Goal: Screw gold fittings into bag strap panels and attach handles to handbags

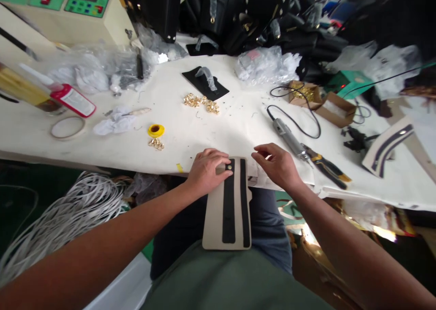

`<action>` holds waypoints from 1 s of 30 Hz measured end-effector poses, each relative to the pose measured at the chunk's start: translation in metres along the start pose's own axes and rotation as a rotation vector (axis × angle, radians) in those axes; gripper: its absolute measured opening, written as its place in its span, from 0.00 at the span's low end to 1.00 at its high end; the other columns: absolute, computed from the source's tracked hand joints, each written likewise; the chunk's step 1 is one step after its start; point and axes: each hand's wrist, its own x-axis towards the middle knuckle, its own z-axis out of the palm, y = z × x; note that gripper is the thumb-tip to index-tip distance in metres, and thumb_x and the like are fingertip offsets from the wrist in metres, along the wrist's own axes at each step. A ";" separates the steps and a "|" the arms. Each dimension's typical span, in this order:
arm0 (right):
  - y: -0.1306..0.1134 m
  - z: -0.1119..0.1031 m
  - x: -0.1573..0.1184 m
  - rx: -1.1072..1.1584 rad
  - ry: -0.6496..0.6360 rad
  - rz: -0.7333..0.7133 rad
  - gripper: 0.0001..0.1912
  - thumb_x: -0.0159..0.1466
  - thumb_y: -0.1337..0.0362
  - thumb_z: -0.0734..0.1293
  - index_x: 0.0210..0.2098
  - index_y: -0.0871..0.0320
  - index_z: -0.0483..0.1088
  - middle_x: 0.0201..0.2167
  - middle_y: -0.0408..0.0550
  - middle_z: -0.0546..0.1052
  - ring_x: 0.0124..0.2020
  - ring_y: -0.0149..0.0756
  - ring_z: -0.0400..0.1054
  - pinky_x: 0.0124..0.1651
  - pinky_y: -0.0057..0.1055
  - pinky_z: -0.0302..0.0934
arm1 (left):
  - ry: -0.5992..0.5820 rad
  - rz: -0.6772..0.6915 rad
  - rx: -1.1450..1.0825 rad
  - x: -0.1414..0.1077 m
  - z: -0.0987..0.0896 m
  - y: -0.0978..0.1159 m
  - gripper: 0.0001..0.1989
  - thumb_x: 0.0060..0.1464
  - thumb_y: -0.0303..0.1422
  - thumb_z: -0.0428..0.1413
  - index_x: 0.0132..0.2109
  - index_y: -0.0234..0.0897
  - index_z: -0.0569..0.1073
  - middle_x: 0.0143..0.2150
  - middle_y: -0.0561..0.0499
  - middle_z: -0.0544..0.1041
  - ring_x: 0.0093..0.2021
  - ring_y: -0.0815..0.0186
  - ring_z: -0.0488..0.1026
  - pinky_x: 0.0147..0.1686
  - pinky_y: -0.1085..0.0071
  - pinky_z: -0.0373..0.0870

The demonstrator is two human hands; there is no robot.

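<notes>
A beige panel [211, 223] with two black strips lies from the table edge down over my lap. A small gold-coloured stud [230, 167] sits near the top of the left strip. My left hand [209, 170] grips the panel's upper end, thumb beside the stud and fingers at the top edge. Just right of the panel, over the table edge, is my right hand [275, 164], apart from it. Its thumb and forefinger are drawn together in a pinch; whatever may be between them is too small to tell.
A corded electric screwdriver [288, 135] and pliers [327, 167] lie to the right. Gold-coloured fittings [200, 102] are piled mid-table near a black piece [190, 79]. A yellow tape roll [156, 130], a red bottle [73, 100] and a tape ring [67, 127] are left. Small boxes [335, 110] stand right.
</notes>
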 end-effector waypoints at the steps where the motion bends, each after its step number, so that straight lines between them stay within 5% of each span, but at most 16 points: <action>1: 0.011 -0.012 0.000 -0.130 0.090 -0.006 0.17 0.66 0.51 0.70 0.46 0.56 0.80 0.40 0.51 0.81 0.38 0.42 0.75 0.43 0.39 0.68 | 0.006 0.005 -0.005 0.001 0.000 -0.001 0.11 0.55 0.34 0.68 0.47 0.45 0.81 0.55 0.51 0.84 0.60 0.52 0.73 0.60 0.48 0.68; 4: 0.048 -0.047 0.006 -0.513 0.240 0.046 0.22 0.65 0.49 0.70 0.52 0.56 0.79 0.49 0.58 0.80 0.49 0.54 0.73 0.49 0.49 0.67 | 0.009 0.015 -0.009 0.003 0.000 -0.001 0.11 0.55 0.34 0.67 0.46 0.45 0.81 0.55 0.50 0.84 0.60 0.50 0.73 0.59 0.47 0.68; 6: 0.068 -0.064 0.016 -0.659 0.206 0.110 0.28 0.64 0.46 0.70 0.56 0.57 0.77 0.53 0.62 0.79 0.53 0.59 0.71 0.51 0.53 0.65 | 0.001 0.011 -0.009 0.004 0.000 0.001 0.11 0.55 0.34 0.67 0.46 0.45 0.81 0.55 0.50 0.84 0.61 0.50 0.73 0.59 0.47 0.68; 9: 0.085 -0.074 0.037 -0.708 0.045 0.215 0.30 0.62 0.44 0.70 0.55 0.57 0.77 0.49 0.63 0.80 0.47 0.57 0.73 0.45 0.48 0.65 | -0.002 -0.001 -0.008 0.004 -0.001 0.004 0.11 0.54 0.34 0.68 0.46 0.44 0.81 0.55 0.50 0.84 0.60 0.51 0.73 0.60 0.48 0.68; 12: 0.084 -0.075 0.054 -0.585 0.024 0.300 0.20 0.58 0.49 0.73 0.43 0.56 0.79 0.35 0.59 0.81 0.36 0.51 0.72 0.38 0.43 0.61 | 0.000 -0.007 -0.007 0.003 0.001 0.004 0.11 0.55 0.35 0.68 0.46 0.43 0.81 0.55 0.50 0.84 0.60 0.52 0.73 0.60 0.49 0.68; 15: 0.068 -0.074 0.054 -0.180 0.035 0.347 0.16 0.58 0.50 0.74 0.36 0.56 0.77 0.27 0.56 0.78 0.30 0.47 0.71 0.34 0.43 0.59 | -0.010 -0.010 -0.009 0.001 0.003 0.002 0.11 0.55 0.37 0.68 0.46 0.45 0.82 0.56 0.51 0.84 0.61 0.52 0.72 0.60 0.49 0.67; 21: 0.004 -0.044 0.031 0.742 -0.029 0.236 0.16 0.64 0.48 0.64 0.43 0.52 0.70 0.38 0.51 0.79 0.40 0.50 0.79 0.44 0.49 0.73 | -0.004 -0.004 -0.022 -0.001 0.002 0.001 0.11 0.55 0.37 0.68 0.46 0.45 0.82 0.55 0.52 0.84 0.61 0.53 0.72 0.60 0.50 0.67; 25: -0.031 -0.016 0.031 0.760 0.137 0.192 0.15 0.64 0.49 0.69 0.40 0.51 0.65 0.31 0.43 0.74 0.30 0.41 0.76 0.35 0.40 0.73 | -0.006 -0.010 -0.021 -0.001 0.001 0.001 0.11 0.55 0.37 0.69 0.46 0.45 0.81 0.55 0.52 0.84 0.61 0.52 0.72 0.59 0.50 0.67; 30: -0.060 0.003 0.032 0.734 0.156 0.091 0.19 0.65 0.44 0.68 0.43 0.50 0.63 0.29 0.40 0.68 0.27 0.36 0.69 0.34 0.36 0.70 | -0.001 0.014 -0.020 0.000 0.002 0.001 0.12 0.56 0.38 0.68 0.47 0.44 0.81 0.56 0.51 0.83 0.61 0.52 0.72 0.59 0.51 0.67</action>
